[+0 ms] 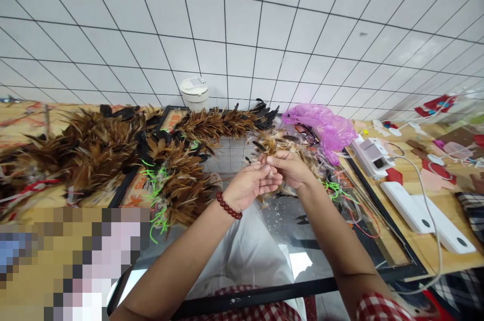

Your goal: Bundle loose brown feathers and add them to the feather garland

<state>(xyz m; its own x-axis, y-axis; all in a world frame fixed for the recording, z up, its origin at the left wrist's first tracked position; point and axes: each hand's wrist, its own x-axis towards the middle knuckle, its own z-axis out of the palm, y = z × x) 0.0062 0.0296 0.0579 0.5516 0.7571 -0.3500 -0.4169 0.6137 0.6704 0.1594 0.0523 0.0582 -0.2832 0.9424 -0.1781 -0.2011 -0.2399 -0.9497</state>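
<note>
My left hand, with a dark red bead bracelet on the wrist, and my right hand meet over a glass-topped table. Both hands have their fingers pinched together on a small bunch of brown feathers. A long garland of brown and black feathers lies across the table to the left, with bright green cords hanging from it.
A white lidded cup stands by the tiled wall. A purple plastic bag lies right of my hands. On the wooden bench at right sit white devices with a cable, red pieces and a white box. Small scissors lie on the glass.
</note>
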